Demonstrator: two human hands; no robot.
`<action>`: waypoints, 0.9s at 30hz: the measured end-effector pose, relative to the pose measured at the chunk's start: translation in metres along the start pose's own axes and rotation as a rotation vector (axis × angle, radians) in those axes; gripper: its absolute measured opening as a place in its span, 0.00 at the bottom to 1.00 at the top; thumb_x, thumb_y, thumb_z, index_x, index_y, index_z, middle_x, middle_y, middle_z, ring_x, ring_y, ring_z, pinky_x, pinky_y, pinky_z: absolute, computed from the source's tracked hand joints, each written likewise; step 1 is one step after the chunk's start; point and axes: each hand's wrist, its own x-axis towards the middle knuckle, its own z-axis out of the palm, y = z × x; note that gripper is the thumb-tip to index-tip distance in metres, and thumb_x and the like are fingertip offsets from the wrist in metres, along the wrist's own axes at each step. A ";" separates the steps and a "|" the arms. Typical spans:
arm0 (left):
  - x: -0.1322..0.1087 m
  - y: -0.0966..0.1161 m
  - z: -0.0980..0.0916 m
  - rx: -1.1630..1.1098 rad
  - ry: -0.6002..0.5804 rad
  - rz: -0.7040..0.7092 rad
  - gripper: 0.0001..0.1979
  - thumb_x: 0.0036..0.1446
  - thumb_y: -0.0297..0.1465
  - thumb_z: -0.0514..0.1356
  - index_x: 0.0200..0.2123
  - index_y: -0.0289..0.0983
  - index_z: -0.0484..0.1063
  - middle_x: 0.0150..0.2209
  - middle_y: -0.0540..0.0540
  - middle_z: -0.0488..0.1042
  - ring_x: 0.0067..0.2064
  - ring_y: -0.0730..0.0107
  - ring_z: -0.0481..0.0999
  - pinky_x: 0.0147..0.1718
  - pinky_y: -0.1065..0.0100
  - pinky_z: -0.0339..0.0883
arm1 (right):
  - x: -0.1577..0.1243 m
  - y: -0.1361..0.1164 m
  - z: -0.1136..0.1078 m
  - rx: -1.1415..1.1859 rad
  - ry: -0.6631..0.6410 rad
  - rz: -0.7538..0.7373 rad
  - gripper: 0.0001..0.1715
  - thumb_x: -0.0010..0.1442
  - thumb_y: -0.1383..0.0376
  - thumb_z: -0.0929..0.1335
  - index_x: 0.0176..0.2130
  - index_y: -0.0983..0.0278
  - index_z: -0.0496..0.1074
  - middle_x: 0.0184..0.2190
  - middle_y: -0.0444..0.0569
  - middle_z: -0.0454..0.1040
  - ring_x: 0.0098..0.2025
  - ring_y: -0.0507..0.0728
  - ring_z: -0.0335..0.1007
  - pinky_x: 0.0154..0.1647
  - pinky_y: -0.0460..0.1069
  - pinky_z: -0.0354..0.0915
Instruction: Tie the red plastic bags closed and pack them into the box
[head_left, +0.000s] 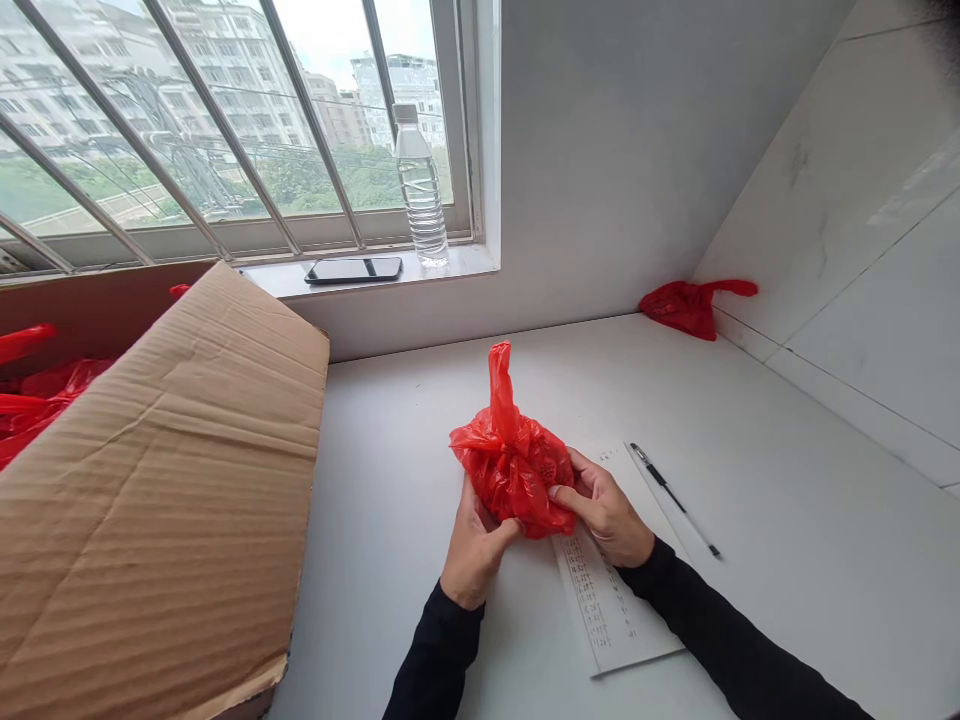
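Observation:
A small knotted red plastic bag (512, 460) sits upright in the middle of the white table (787, 520), its tied top pointing up. My left hand (474, 550) cups its lower left side with the fingers wrapped round it. My right hand (604, 508) grips its right side, thumb pressed on the plastic. Both sleeves are black. Under my right wrist lies a printed sheet of paper (611, 615).
A black pen (673, 497) lies right of the paper. Another red bag (688, 305) rests at the far wall corner. A large cardboard box (157, 500) holding red bags (37, 395) stands on the left. A phone (353, 269) and a water bottle (420, 190) are on the windowsill.

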 end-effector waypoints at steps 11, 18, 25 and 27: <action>0.001 -0.008 -0.007 0.014 0.063 -0.033 0.23 0.49 0.28 0.71 0.49 0.38 0.71 0.48 0.43 0.77 0.49 0.56 0.76 0.51 0.60 0.71 | 0.001 -0.001 -0.001 -0.066 0.025 0.011 0.19 0.65 0.56 0.70 0.54 0.59 0.72 0.53 0.51 0.76 0.54 0.61 0.72 0.57 0.56 0.68; 0.001 0.003 0.000 -0.015 0.050 -0.115 0.33 0.56 0.39 0.68 0.62 0.42 0.61 0.54 0.38 0.74 0.49 0.53 0.77 0.39 0.60 0.77 | -0.004 -0.012 0.008 -0.106 -0.113 -0.001 0.28 0.64 0.59 0.72 0.60 0.58 0.66 0.55 0.51 0.73 0.54 0.61 0.71 0.56 0.55 0.69; 0.000 -0.004 -0.004 -0.099 0.061 -0.075 0.23 0.51 0.29 0.70 0.51 0.40 0.72 0.43 0.47 0.77 0.45 0.63 0.75 0.46 0.65 0.70 | -0.005 -0.001 0.004 -0.197 0.018 0.000 0.14 0.62 0.58 0.73 0.46 0.61 0.73 0.39 0.47 0.74 0.42 0.58 0.71 0.47 0.52 0.70; -0.002 -0.003 -0.005 -0.132 0.071 -0.055 0.21 0.49 0.27 0.71 0.47 0.39 0.73 0.41 0.49 0.77 0.44 0.65 0.75 0.46 0.66 0.69 | -0.006 0.001 0.005 -0.223 0.007 0.007 0.15 0.62 0.56 0.73 0.44 0.61 0.74 0.37 0.47 0.74 0.41 0.58 0.70 0.45 0.52 0.70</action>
